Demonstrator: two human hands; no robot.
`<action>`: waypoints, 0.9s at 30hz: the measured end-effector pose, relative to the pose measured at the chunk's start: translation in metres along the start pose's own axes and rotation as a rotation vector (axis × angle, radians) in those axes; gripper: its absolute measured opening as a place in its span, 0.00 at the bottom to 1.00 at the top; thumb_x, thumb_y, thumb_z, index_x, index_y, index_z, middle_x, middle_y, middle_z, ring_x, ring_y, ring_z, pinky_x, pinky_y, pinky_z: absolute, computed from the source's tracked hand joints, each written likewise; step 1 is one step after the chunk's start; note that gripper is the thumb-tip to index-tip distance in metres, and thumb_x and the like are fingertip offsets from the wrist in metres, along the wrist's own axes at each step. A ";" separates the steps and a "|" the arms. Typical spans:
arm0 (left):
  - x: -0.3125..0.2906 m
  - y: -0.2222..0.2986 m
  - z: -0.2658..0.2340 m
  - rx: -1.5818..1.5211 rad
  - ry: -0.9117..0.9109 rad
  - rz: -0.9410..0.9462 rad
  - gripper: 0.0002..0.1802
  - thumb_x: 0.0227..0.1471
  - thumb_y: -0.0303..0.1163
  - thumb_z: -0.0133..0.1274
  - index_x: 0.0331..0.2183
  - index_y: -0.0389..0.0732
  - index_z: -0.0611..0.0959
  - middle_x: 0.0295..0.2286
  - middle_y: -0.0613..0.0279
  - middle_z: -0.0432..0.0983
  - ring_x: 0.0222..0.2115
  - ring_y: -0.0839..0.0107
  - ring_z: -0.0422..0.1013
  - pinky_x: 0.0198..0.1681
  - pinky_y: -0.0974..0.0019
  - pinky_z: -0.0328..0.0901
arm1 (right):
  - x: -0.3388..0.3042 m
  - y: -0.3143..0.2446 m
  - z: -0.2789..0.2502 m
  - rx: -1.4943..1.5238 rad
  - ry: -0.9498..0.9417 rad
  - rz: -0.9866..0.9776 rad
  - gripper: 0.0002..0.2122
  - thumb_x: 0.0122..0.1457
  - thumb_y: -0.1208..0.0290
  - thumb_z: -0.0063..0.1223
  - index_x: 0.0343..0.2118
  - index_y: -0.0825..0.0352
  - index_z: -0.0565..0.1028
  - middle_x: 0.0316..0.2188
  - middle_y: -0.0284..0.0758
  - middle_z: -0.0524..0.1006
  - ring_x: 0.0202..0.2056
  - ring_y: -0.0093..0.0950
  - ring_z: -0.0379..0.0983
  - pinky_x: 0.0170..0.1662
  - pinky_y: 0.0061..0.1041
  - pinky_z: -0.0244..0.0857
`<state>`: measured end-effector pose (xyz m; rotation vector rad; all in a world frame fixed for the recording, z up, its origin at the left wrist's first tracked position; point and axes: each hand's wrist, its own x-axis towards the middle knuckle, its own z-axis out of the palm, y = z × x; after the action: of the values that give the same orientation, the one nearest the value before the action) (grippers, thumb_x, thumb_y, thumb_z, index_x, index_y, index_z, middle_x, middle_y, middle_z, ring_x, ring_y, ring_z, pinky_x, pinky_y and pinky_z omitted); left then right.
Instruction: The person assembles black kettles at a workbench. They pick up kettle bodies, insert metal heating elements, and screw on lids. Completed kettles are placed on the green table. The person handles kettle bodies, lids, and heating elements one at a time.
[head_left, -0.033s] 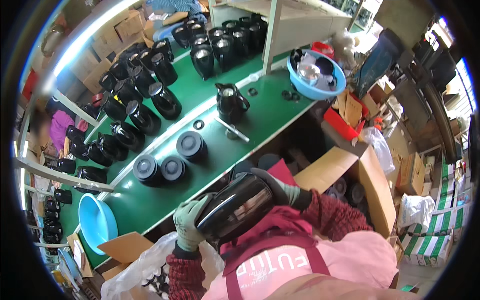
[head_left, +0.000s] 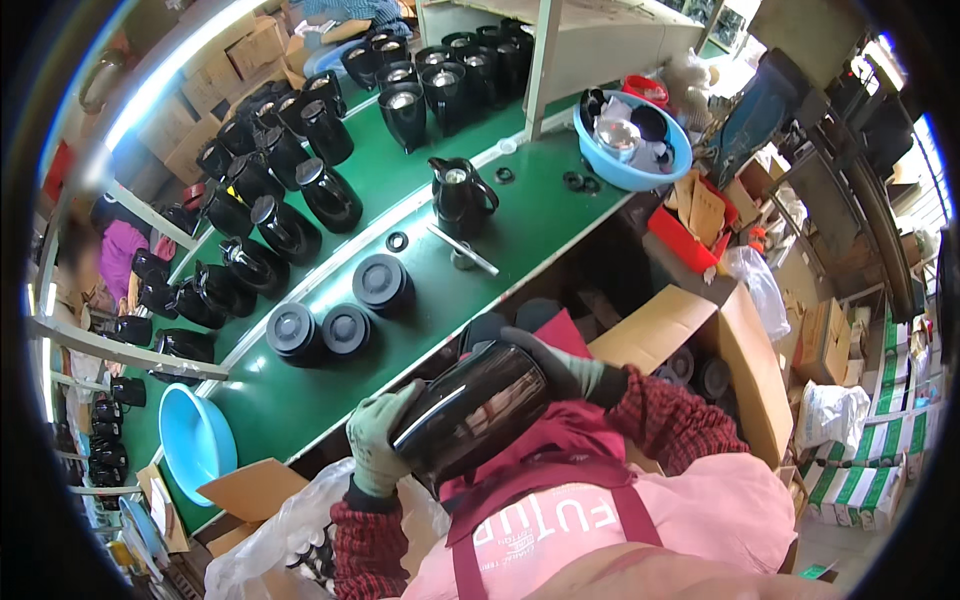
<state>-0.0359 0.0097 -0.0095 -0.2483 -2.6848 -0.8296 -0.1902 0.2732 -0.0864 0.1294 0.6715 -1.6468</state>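
My left hand (head_left: 380, 442), in a grey-green glove, grips one end of a glossy black jug body (head_left: 472, 408) held on its side above my lap. My right hand (head_left: 562, 370), gloved too, is wrapped over its other end. Any handle or spout on the body is hidden. On the green bench ahead stand stacks of round black caps or bases (head_left: 382, 283). Beyond them is an upright black jug (head_left: 457, 203) with a spout and handle. In front of that jug sits a tool with a pale crossbar (head_left: 465, 250). A small black ring (head_left: 397, 242) lies to its left.
Several black jugs (head_left: 285, 228) stand in rows on the bench's far side. A blue basin (head_left: 195, 450) is at left, another filled with parts (head_left: 650, 178) at far right. An open carton (head_left: 755, 380) stands by my right arm, a plastic bag (head_left: 290, 520) by my left.
The view and my right hand have shifted very slightly. Both hands keep the same hold on the black jug body, and the bench things have not moved.
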 end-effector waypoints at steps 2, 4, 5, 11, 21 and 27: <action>-0.022 -0.019 0.023 -0.340 0.015 -0.178 0.32 0.42 0.46 0.70 0.46 0.35 0.84 0.35 0.53 0.85 0.38 0.62 0.82 0.42 0.64 0.74 | -0.014 -0.014 0.032 -0.431 -0.070 -0.213 0.31 0.72 0.46 0.35 0.66 0.68 0.64 0.63 0.40 0.69 0.64 0.32 0.65 0.69 0.30 0.51; -0.060 -0.059 0.063 -0.415 -0.010 -0.265 0.33 0.54 0.49 0.61 0.53 0.33 0.79 0.37 0.53 0.83 0.36 0.57 0.80 0.47 0.58 0.72 | 0.008 0.003 0.030 -0.937 -0.004 -0.866 0.28 0.73 0.49 0.37 0.65 0.67 0.64 0.58 0.37 0.73 0.60 0.28 0.67 0.65 0.28 0.57; -0.073 -0.080 0.080 -0.142 -0.001 -0.108 0.33 0.55 0.46 0.59 0.55 0.33 0.77 0.38 0.53 0.83 0.36 0.57 0.80 0.47 0.57 0.73 | 0.017 0.009 0.032 -0.922 0.087 -0.859 0.26 0.73 0.52 0.38 0.64 0.67 0.65 0.57 0.36 0.74 0.59 0.27 0.68 0.63 0.28 0.59; 0.004 -0.008 0.006 -0.044 -0.045 0.040 0.29 0.50 0.43 0.61 0.50 0.34 0.82 0.40 0.47 0.82 0.39 0.51 0.79 0.47 0.55 0.71 | -0.002 -0.008 -0.014 -0.400 0.018 -0.191 0.21 0.72 0.59 0.44 0.61 0.67 0.69 0.62 0.37 0.70 0.62 0.30 0.66 0.68 0.31 0.55; -0.012 -0.012 0.000 -0.188 -0.118 -0.193 0.32 0.48 0.45 0.63 0.51 0.35 0.81 0.40 0.51 0.83 0.40 0.63 0.79 0.47 0.59 0.71 | -0.001 0.001 0.011 -0.347 -0.034 -0.250 0.30 0.71 0.51 0.42 0.68 0.67 0.60 0.60 0.38 0.71 0.61 0.32 0.67 0.65 0.31 0.59; -0.050 -0.059 0.050 -0.628 -0.057 -0.404 0.33 0.51 0.46 0.64 0.54 0.36 0.79 0.46 0.57 0.81 0.44 0.64 0.78 0.53 0.60 0.70 | 0.006 0.015 0.013 -1.133 -0.040 -1.076 0.34 0.71 0.47 0.40 0.69 0.69 0.56 0.70 0.42 0.55 0.70 0.38 0.53 0.70 0.35 0.49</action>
<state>-0.0166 -0.0137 -0.0963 0.1456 -2.4754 -1.8014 -0.1733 0.2607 -0.0837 -1.2645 1.7155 -1.9332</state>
